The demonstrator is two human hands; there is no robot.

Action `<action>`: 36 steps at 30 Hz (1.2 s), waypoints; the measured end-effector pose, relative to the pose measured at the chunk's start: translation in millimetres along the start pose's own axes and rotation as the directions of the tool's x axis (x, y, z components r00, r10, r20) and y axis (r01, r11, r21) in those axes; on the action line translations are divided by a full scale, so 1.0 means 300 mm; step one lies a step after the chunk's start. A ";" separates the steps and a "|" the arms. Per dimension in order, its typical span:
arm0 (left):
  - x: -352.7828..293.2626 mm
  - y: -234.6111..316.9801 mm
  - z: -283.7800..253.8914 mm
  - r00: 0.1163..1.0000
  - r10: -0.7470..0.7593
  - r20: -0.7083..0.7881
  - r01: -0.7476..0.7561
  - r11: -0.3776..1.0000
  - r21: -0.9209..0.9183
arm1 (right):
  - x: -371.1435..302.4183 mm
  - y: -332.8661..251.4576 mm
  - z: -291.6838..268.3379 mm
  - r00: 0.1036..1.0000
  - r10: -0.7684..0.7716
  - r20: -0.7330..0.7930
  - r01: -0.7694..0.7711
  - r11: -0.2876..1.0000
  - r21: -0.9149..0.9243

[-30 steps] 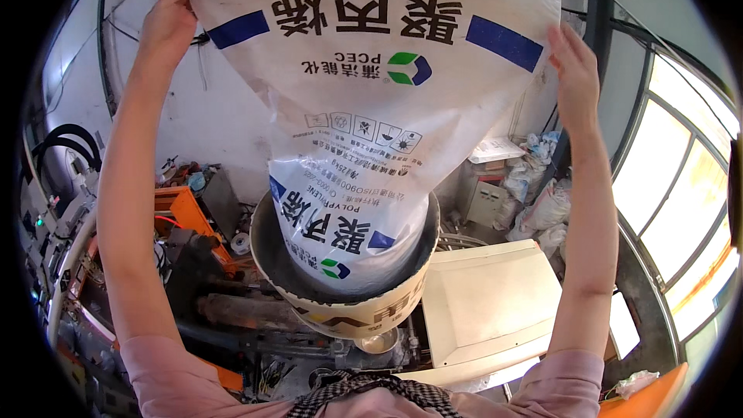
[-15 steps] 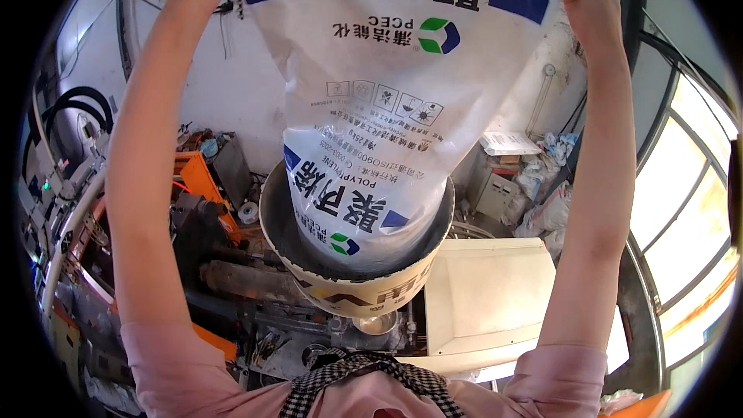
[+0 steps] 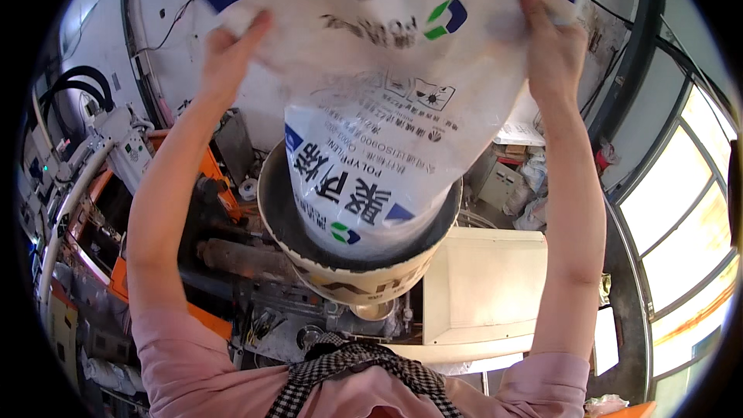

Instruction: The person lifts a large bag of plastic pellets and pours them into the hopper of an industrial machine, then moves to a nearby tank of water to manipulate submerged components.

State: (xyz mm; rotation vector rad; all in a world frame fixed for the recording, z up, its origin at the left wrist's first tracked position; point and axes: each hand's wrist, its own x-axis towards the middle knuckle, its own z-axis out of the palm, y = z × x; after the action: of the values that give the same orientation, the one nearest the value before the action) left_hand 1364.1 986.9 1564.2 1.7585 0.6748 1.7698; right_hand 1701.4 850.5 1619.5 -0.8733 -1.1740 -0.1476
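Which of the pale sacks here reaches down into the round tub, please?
The large printed sack between the left hand and right hand: its lower end sits inside the tub; other pale bags lie heaped further right.

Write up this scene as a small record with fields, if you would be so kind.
Left hand: grips the left side of the white bag
Right hand: grips the bag's right side, thumb on its front
Bag: printed face upside down; upper part raised, lower end inside the round container
Container: cream-coloured outside, dark inside, with dark markings
Right of container: pale box-shaped cover
Left of container: orange machine parts
Far right: bright window
Not visible: the bag's contents
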 end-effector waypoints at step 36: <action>0.148 0.445 -0.140 0.962 0.275 -0.004 -0.267 0.929 -0.257 | 0.083 -0.345 -0.028 0.967 -0.255 -0.006 0.242 0.926 -0.291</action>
State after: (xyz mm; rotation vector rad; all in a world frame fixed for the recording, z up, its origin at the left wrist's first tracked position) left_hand 1317.9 922.2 1687.8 1.7600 0.1821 1.9058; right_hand 1663.4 783.5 1693.2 -0.9665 -1.2375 -0.5549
